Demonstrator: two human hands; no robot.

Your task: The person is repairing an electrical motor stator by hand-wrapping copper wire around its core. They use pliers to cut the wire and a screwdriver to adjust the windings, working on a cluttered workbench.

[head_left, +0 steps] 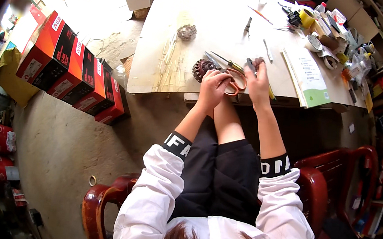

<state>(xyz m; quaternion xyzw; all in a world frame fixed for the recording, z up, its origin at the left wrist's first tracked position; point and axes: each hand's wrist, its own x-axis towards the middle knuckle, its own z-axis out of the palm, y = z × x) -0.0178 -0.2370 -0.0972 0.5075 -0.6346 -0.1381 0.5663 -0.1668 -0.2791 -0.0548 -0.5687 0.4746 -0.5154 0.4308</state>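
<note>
My left hand (212, 89) is near the table's front edge, its fingers drawn together in a pinch; what they hold, if anything, is too small to see. Just beyond it lies a dark, ridged round part (202, 69), like a wound motor core. My right hand (258, 85) is raised a little to the right, its fingers closed round a small dark grey piece (250, 65) whose kind I cannot make out. Between the hands are scissors with orange handles (238, 81), partly covered by the left fingers. A screwdriver with a yellow and black handle (235, 66) lies beyond them.
A grey coiled bundle (187, 32) and pale thin strips (167, 64) lie on the pale table (150, 43). To the right are a booklet (309, 76), a pen (268, 51), tape rolls (313, 42) and clutter. Red and black boxes (71, 64) stand at left; a red chair (333, 168) at right.
</note>
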